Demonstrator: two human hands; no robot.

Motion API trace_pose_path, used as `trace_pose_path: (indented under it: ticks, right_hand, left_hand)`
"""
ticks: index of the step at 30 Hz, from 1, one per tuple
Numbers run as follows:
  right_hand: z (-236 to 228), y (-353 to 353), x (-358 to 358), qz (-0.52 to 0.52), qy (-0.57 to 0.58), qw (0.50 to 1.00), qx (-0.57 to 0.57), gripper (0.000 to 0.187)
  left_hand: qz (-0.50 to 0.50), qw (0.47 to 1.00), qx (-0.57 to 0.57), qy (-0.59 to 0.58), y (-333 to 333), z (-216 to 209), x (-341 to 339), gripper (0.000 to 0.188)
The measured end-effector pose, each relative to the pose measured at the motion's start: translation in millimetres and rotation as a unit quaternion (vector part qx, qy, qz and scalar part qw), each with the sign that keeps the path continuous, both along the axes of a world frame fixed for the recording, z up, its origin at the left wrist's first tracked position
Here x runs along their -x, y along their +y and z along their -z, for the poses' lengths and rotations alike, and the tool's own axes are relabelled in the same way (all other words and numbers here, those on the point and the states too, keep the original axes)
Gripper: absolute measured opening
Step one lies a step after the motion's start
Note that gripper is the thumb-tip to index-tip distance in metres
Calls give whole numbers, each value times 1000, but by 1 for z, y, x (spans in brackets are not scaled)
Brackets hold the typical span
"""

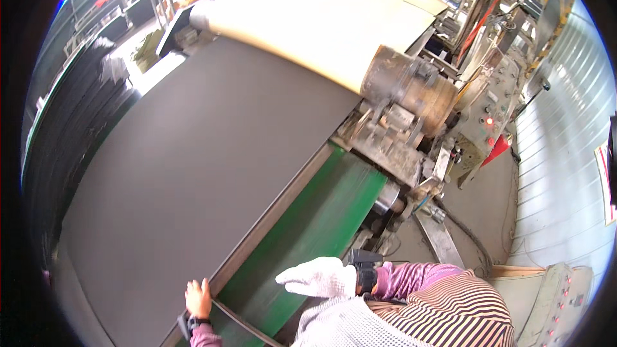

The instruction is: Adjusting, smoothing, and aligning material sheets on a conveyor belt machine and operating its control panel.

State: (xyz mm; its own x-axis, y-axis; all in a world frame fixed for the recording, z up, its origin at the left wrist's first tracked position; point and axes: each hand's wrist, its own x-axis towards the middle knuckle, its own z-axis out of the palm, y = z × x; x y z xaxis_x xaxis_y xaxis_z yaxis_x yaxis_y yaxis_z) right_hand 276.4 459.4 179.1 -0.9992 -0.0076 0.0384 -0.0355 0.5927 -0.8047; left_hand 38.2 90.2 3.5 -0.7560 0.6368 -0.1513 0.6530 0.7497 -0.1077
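Observation:
A wide, smooth dark grey sheet (193, 154) runs from the roller down to the lower left. My left hand (198, 300), bare and with a dark device strapped at the wrist, lies at the sheet's near right edge with its thumb apart from the fingers. Whether it presses on the sheet or only touches it is hard to see. In a white knit glove, my right hand (318, 277) hovers over the green belt (302, 218), fingers stretched out to the left and holding nothing. A black device is on that wrist too.
A pale yellow sheet (308, 19) passes over the roller at the top. A rusty roller end (408, 87) sits beside a control box (488, 109) with red lights. Lower right stands another panel (565, 305). Stacked dark sheets (83, 115) fill the left.

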Motion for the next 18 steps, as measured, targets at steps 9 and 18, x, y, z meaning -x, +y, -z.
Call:
trace_pose_path:
  ticks: [9, 18]
  right_hand:
    - [0, -35, 6, -67, -93, 993, -28, 31]
    - [2, -30, 5, -109, -103, 988, -19, 33]
  left_hand:
    - [-77, 996, -2, -42, -73, 7, 0, 37]
    - [-237, 971, 8, 6, -47, -4, -16, 54]
